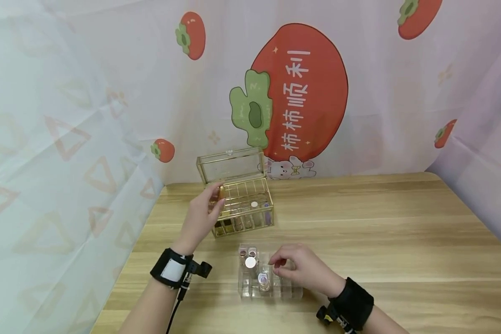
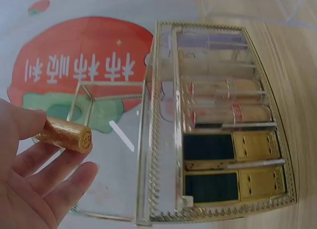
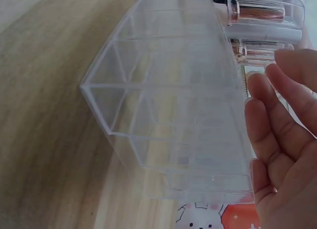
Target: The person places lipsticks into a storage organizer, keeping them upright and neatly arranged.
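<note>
Between thumb and fingers my left hand (image 1: 200, 215) pinches a gold glittery lipstick tube (image 2: 67, 134), held over the left end of a gold-framed glass box (image 1: 272, 195). Inside the box, lipsticks stand in a row of slots, among them black-and-gold tubes (image 2: 208, 145), clear-cased ones (image 2: 223, 115) and a lilac one (image 2: 205, 40). My right hand (image 1: 306, 269) hovers at the right side of a clear acrylic lipstick holder (image 1: 245, 293), fingers loosely bent with nothing between them. Several tubes stand in the holder, including a white-topped one (image 1: 250, 262) and a clear-cased lipstick (image 1: 263, 281).
The box's glass lid (image 1: 234, 168) stands raised at the back, close to the printed cloth backdrop (image 1: 375, 93). Both things stand on a wood-grain table (image 1: 380, 222), the box behind the holder. A cable (image 1: 173, 313) hangs from the left wrist camera.
</note>
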`<state>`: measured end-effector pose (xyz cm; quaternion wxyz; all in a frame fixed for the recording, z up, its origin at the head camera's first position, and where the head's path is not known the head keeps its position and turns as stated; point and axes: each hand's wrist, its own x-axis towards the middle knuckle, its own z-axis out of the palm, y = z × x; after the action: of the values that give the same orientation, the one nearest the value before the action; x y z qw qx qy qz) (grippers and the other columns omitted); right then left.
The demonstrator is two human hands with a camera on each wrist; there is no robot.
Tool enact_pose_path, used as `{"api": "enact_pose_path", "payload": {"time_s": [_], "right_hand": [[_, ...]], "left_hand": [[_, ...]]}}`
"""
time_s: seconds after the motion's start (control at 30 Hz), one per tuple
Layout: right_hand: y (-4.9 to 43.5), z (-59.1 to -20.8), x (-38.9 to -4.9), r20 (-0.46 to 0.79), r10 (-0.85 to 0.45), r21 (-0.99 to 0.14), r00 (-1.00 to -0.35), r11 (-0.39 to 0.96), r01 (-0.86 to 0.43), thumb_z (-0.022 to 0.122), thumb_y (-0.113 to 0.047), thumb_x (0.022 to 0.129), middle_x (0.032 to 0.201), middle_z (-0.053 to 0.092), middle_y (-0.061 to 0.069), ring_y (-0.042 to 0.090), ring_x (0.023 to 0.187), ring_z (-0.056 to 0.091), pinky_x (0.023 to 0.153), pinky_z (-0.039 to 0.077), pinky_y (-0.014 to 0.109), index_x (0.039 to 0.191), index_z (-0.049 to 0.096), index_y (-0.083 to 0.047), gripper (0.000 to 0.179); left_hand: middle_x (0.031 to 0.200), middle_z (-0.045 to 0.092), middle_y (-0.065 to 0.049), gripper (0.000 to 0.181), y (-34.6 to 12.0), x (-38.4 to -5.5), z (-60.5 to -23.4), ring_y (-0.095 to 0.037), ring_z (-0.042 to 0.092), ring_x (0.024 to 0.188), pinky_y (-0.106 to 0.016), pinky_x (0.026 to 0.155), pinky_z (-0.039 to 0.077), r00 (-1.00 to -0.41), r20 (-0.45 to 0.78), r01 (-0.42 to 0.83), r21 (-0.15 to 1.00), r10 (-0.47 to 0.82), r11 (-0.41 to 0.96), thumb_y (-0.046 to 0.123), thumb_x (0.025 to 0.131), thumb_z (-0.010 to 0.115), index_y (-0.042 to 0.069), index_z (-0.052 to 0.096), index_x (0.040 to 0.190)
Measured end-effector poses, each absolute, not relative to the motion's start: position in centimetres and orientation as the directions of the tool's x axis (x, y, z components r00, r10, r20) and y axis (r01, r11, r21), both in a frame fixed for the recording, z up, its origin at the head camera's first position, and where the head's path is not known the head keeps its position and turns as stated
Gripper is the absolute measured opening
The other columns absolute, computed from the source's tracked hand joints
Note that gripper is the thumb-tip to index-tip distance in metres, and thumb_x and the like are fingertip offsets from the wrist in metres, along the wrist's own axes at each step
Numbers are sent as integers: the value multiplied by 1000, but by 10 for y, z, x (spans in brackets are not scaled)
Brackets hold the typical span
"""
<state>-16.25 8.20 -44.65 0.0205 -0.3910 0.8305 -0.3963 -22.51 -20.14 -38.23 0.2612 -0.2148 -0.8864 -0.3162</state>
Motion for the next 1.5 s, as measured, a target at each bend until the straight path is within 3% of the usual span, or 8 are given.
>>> {"api": "enact_pose_path", "payload": {"time_s": [0.17,0.3,0.43,0.7,1.1,1.17,1.3,1.5], "right_hand": [[82,-450,-163,277,-684,-588,-675,435,-682,75,-18,78,91,69,-10,2,87,57,90,45,45,96,72,-16,19],[82,-453,-162,294,-700,-545,-651,437,-716,77,-19,75,91,68,-13,4,91,56,98,39,48,94,72,-19,19],[83,-455,-161,306,-711,-529,-633,426,-734,79,-22,73,92,66,-14,6,94,54,100,36,49,92,72,-20,21],[84,-458,-162,330,-733,-492,-595,404,-771,80,-22,72,94,64,-13,6,96,53,98,38,48,91,72,-21,21],[85,-460,-162,343,-734,-486,-586,395,-780,79,-17,71,95,64,-13,7,97,52,100,36,48,90,72,-21,20],[85,-460,-162,348,-733,-486,-585,392,-781,79,-17,71,95,64,-13,7,97,52,100,36,49,89,72,-21,20],[85,-460,-161,357,-731,-485,-582,388,-784,79,-17,71,95,64,-13,7,97,52,100,36,49,89,72,-21,20],[85,-459,-161,349,-729,-489,-589,395,-778,79,-17,72,95,65,-13,7,98,52,101,36,50,89,72,-21,19]], "left_hand": [[94,69,-12,45,-214,-239,-390,-16,59,63,-33,53,55,-810,558,482,464,177,743,10,89,65,8,51,132],[91,68,-12,42,-219,-246,-394,-13,37,42,-26,38,34,-840,522,419,446,150,791,15,91,65,8,52,130],[90,69,-15,38,-221,-251,-400,-16,41,43,-29,38,37,-843,517,402,419,151,814,12,88,67,5,55,123],[90,69,-17,31,-223,-255,-407,-24,55,68,-40,56,51,-817,544,424,343,191,838,5,83,72,3,57,110],[89,68,-17,24,-226,-260,-412,-26,58,75,-41,59,52,-806,549,427,280,222,860,6,83,71,-1,59,103],[88,68,-16,22,-226,-260,-412,-28,59,77,-48,74,53,-805,549,421,265,223,867,7,83,72,0,59,99],[91,70,-14,20,-227,-259,-413,-33,58,90,-68,103,27,-819,539,380,255,196,889,13,82,73,3,63,96],[95,72,-13,18,-228,-259,-416,-35,54,106,-77,101,9,-812,559,346,228,169,910,19,80,75,5,69,91]]}}
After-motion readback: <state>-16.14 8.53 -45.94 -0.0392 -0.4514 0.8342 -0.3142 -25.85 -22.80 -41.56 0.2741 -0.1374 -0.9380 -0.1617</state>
